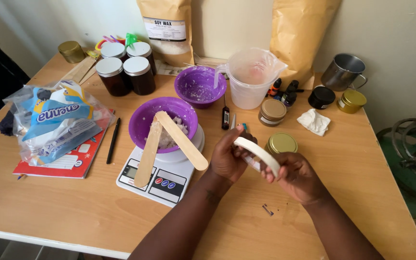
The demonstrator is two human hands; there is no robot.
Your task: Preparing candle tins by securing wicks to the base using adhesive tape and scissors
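Both hands hold a white roll of tape just above the wooden table. My left hand grips its near-left side, and my right hand holds its right end. Directly behind the roll sits a gold-lidded tin. Left of my hands, a purple bowl with white wax flakes rests on a white kitchen scale, with two wooden sticks laid across it.
A second purple bowl, a clear plastic jug, dark jars with silver lids, a metal cup, small tins, a thermometer, a pen, plastic bags on a red notebook and brown paper bags crowd the table.
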